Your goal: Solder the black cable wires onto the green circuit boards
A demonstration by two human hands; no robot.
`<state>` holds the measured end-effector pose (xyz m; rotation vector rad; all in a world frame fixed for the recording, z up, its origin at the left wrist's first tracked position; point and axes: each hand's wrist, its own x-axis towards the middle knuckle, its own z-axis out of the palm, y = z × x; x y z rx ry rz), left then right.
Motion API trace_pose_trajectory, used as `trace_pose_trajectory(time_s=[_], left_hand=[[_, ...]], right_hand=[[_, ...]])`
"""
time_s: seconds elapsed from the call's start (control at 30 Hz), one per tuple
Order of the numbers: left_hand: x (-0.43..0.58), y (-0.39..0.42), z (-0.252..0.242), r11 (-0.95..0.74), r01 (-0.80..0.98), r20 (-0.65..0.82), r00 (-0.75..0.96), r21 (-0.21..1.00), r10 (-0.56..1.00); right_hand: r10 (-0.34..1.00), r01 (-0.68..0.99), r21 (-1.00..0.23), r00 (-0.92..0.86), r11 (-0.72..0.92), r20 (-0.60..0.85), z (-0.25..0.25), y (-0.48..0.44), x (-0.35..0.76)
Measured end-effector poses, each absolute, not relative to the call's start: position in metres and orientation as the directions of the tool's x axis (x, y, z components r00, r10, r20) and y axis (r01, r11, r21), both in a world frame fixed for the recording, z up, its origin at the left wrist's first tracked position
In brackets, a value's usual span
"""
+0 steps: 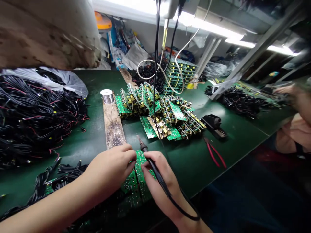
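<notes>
Green circuit board [139, 165] just under left hand [109, 165], fingers pressed together; right hand [157, 184] pinching black soldering iron [155, 171], tip at eleven o'clock, just past the board's top edge.

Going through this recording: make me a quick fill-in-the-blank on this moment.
The right hand holds a black ____. The left hand rests on a green ____. The pliers have ____ handles.

Missing words: soldering iron; circuit board; red.
</notes>
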<state>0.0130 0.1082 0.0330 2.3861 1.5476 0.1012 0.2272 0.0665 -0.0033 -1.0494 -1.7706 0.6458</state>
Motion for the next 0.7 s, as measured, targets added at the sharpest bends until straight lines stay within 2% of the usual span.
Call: trace_pose_trajectory(time_s=[0.2, 0.43, 0.7], left_hand=[[0.02, 0.128, 0.017, -0.315, 0.928, -0.196, 0.353, 0.2, 0.915], [0.021, 0.119, 0.016, -0.242, 0.962, -0.292, 0.269, 0.127, 0.918], [0.019, 0.116, 0.013, -0.236, 0.969, -0.33, 0.248, 0.076, 0.911]], right_hand=[[0.878, 0.433, -0.766, -0.177, 0.476, 0.445, 0.001, 0.052, 0.253], [0.902, 0.552, -0.742, -0.043, 0.381, 0.43, 0.016, 0.041, 0.276], [0.968, 0.412, -0.877, -0.072, 0.247, 0.239, 0.021, 0.044, 0.268]])
